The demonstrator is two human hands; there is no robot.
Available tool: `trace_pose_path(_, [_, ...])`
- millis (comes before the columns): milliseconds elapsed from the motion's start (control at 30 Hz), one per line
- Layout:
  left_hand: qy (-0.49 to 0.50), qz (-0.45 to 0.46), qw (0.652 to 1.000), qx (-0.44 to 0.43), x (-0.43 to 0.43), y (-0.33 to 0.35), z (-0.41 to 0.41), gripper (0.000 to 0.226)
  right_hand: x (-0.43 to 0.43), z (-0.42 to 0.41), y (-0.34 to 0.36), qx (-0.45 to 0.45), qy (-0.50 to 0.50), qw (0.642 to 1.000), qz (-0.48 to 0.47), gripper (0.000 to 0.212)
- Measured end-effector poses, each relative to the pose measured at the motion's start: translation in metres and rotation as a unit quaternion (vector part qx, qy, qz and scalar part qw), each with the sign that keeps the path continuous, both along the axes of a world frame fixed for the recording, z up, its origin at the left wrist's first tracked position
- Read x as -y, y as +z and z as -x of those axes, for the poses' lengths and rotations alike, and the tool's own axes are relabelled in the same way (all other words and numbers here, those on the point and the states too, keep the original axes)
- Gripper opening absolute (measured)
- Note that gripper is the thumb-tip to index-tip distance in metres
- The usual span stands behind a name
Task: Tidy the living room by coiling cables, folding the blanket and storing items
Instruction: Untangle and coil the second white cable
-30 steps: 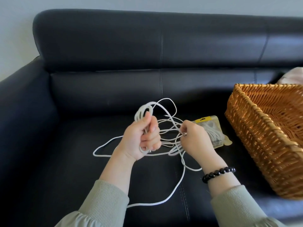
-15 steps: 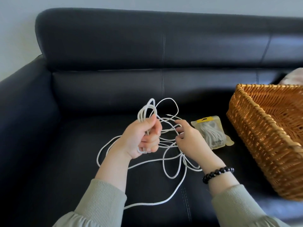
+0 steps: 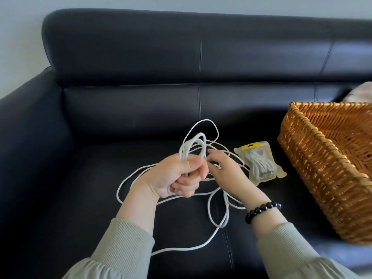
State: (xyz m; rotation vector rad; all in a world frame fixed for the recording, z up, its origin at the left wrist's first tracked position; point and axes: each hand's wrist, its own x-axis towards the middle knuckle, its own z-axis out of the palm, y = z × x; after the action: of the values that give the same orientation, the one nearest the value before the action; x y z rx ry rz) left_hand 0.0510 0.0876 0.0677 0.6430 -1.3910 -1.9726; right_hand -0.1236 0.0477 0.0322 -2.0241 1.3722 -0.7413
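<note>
- Centre of frame, over the sofa (image 3: 80, 188) seat: left grip (image 3: 177, 176) is curled tight round a bunch of white cable (image 3: 184, 150) loops, thumb pressed across the front; the loops stick up above the fist.
- Right grip (image 3: 225, 170) sits just right of the left one, fingertips at the side of the loops, fingers half bent among loose strands; cannot tell if it pinches a strand or only touches.
- Rest of the cable is uncoiled: slack loops lie on the seat left of and below both grips, and one long strand runs toward the bottom of the frame between the forearms.
- Clear packet (image 3: 259, 162) with a yellow top and a white bundled cord inside lies flat on the seat, right of the right grip, apart from it.
- Wicker basket (image 3: 322, 178) at right edge, on the seat, near the packet but not touching.
- Pale cloth (image 3: 360, 93) shows behind the basket, upper right, mostly cut off.
- Black bead bracelet (image 3: 261, 210) on the right wrist; grey-green sleeves (image 3: 120, 248) on both arms.
</note>
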Motion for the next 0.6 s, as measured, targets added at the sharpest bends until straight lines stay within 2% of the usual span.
trace_pose_path(100, [0.168,-0.070,0.979,-0.089,0.001,0.003,0.003,0.036,0.001,0.002,0.002,-0.019,-0.040,0.999,-0.005,0.023])
trace_pose_path(167, [0.280,-0.126,0.943,-0.124,0.003,0.004,0.003,0.037,-0.002,0.002,0.007,-0.029,-0.051,0.998,-0.003,0.023])
trace_pose_path(233, [0.353,-0.160,0.912,-0.134,0.005,0.005,0.002,0.039,-0.006,0.001,0.010,-0.031,-0.056,0.998,0.013,0.023])
trace_pose_path(333, [0.391,-0.185,0.893,-0.126,0.006,0.007,0.002,0.042,-0.011,-0.001,0.012,-0.024,-0.047,0.996,0.067,0.020])
trace_pose_path(400, [0.392,-0.185,0.894,-0.111,0.005,0.008,0.006,0.045,-0.012,-0.003,0.012,-0.029,-0.034,0.994,0.100,0.018])
trace_pose_path(500, [0.414,-0.167,0.894,-0.045,0.006,0.006,0.010,0.047,-0.015,-0.008,0.011,-0.060,-0.010,0.988,0.140,0.018])
trace_pose_path(600, [0.410,-0.149,0.900,-0.004,0.007,0.004,0.010,0.037,-0.016,-0.011,0.008,-0.084,0.004,0.978,0.190,0.015])
